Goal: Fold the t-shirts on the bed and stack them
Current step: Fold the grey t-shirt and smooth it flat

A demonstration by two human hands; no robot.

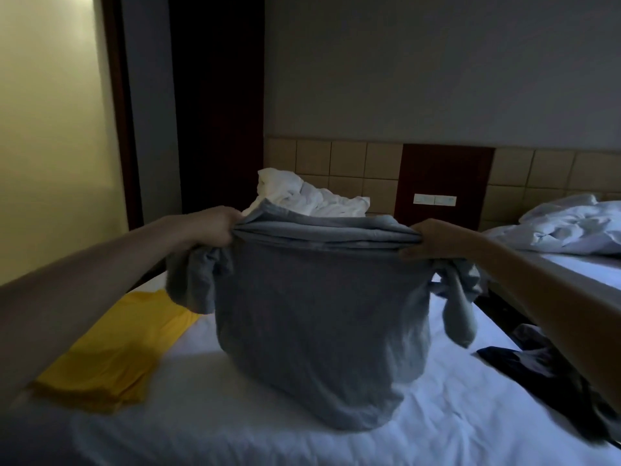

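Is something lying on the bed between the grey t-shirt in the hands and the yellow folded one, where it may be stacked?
Nothing visible does. Only bare sheet separates the grey t-shirt from the yellow t-shirt; the dark clothes lie on the opposite, right side.

Item I hold, the grey t-shirt (319, 331): plain mid-grey throughout. At 8 o'clock, the yellow t-shirt (111, 358): solid mustard yellow. At 4 o'clock, the dark garment (544, 371): black to charcoal. Under all, the bed sheet (235, 432): plain white. At 12 o'clock, the crumpled bedding (302, 196): white. At 1 o'clock, the wall tiles (353, 163): tan, square grid; the wall panel (443, 173): dark red-brown.
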